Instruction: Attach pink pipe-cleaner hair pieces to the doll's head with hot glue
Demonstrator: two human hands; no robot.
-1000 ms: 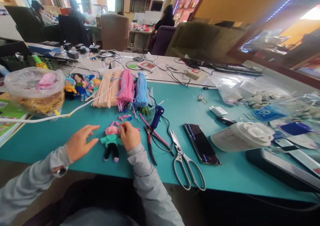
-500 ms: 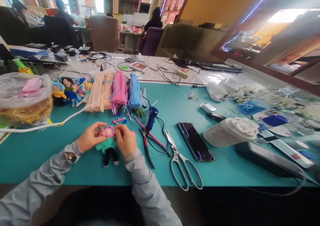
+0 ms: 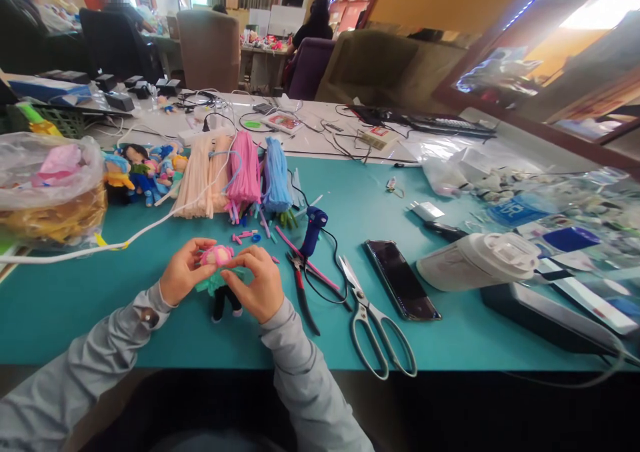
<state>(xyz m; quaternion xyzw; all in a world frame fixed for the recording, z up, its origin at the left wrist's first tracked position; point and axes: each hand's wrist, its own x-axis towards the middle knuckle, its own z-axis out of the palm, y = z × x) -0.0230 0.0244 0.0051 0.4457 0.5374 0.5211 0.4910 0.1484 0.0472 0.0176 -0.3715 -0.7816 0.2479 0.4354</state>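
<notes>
A small doll (image 3: 218, 257) with pink hair, a teal top and black legs is between my hands, just over the green mat. My left hand (image 3: 185, 271) grips it at the left side of its head, thumb and fingers closed. From the right, my right hand (image 3: 257, 282) reaches over the doll's front with thumb and forefinger close to its face. Whether those fingertips pinch a small piece is too small to tell. Short pink pieces (image 3: 243, 236) lie just behind the doll. To the right are a blue glue gun (image 3: 314, 231), red-handled pliers (image 3: 303, 295) and large scissors (image 3: 370, 319).
Bundles of peach (image 3: 200, 179), pink (image 3: 245, 169) and blue (image 3: 276, 175) stems stand behind the hands, with finished dolls (image 3: 143, 172) and a plastic bag (image 3: 50, 179) at left. A white cable (image 3: 145, 232) crosses the mat. A phone (image 3: 403, 279) and cup (image 3: 475, 262) stand right.
My right hand has moved from the side of the doll's head to over its front, hiding part of the body. My left hand keeps its hold. The view has shifted slightly.
</notes>
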